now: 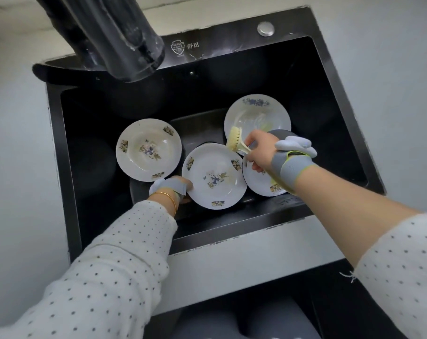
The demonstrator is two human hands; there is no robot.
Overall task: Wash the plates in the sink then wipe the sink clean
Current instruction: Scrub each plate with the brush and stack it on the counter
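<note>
Several white flower-patterned plates lie in the black sink (68, 152). My left hand (177, 185) grips the near-left rim of the middle plate (213, 176). My right hand (259, 152) holds a pale yellow dish brush (234, 140) whose head rests at the upper right rim of that plate. Another plate (147, 149) sits to the left. A third plate (256, 113) lies behind the brush, with streaks on it. The right plate (259, 182) is partly hidden under my right wrist.
A black faucet (124, 37) hangs over the back left of the sink. A round silver button (265, 28) sits on the sink's back rim. White countertop (391, 57) surrounds the sink. Both wrists wear grey straps.
</note>
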